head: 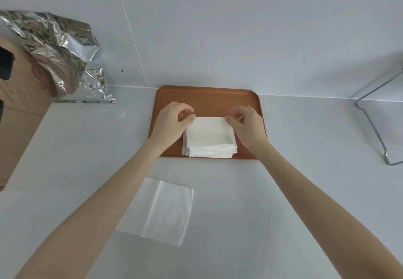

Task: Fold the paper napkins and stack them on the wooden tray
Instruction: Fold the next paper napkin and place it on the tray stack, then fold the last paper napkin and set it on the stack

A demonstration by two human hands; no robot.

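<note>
A brown wooden tray point(207, 97) lies against the wall on the white counter. On its near half sits a stack of several folded white napkins point(209, 150). The top folded napkin point(209, 132) rests on that stack. My left hand point(172, 121) pinches the top napkin's far left corner between thumb and fingers. My right hand point(246, 123) pinches its far right corner the same way. An unfolded napkin point(161, 211) lies flat on the counter in front of the tray, between my forearms, partly under my left arm.
A crumpled silver foil bag point(63, 56) leans on a cardboard box point(19, 112) at the far left. A metal wire rack point(375, 121) stands at the right edge. The white wall rises right behind the tray.
</note>
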